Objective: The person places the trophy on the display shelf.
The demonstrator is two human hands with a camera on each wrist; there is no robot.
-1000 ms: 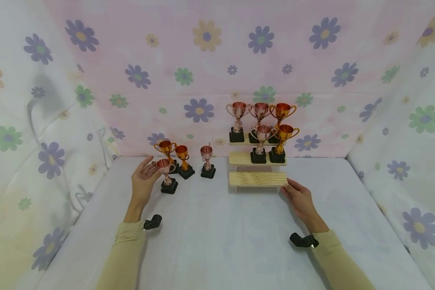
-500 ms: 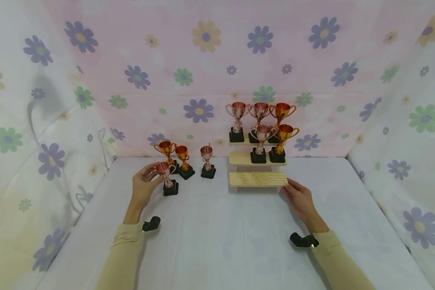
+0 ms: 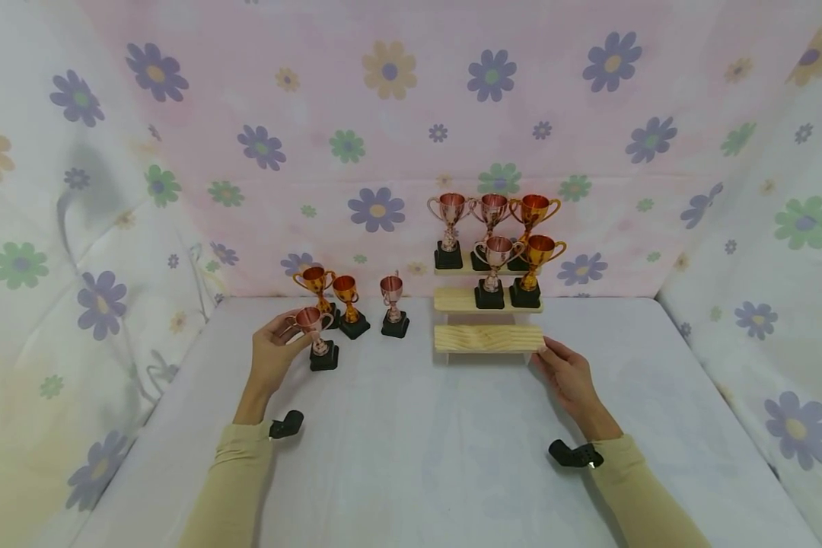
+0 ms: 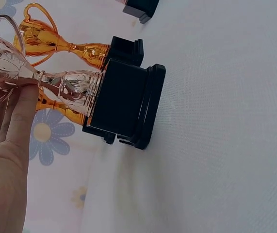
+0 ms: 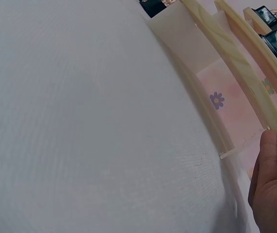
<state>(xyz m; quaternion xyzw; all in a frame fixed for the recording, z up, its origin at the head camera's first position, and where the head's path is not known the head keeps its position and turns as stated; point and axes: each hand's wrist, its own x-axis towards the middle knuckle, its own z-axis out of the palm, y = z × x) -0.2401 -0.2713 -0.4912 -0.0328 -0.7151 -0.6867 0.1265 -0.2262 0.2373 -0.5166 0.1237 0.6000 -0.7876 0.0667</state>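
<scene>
On the left, my left hand [image 3: 272, 352] grips a rose-gold trophy cup [image 3: 319, 346] by its bowl. The left wrist view has the thumb and fingers round this cup, its black base [image 4: 127, 103] close over the white cloth. Right behind it stand two gold trophies [image 3: 317, 282], and another rose-gold trophy [image 3: 393, 304] is a little to their right. My right hand [image 3: 568, 376] pinches the right end of the lowest wooden step [image 3: 488, 339] of a three-tier display stand, fingers and thumb on its edge in the right wrist view.
Three trophies [image 3: 450, 221] stand on the top tier, rose-gold and gold. On the right of the middle tier [image 3: 454, 299] are a rose-gold trophy [image 3: 497, 270] and a gold trophy [image 3: 534, 268]. A flowered cloth backdrop [image 3: 315, 164] rises behind the white table [image 3: 397, 449].
The fingers of my left hand have come round the rose-gold trophy, which has moved slightly right and toward me and turned more upright. The right hand has stayed on the step.
</scene>
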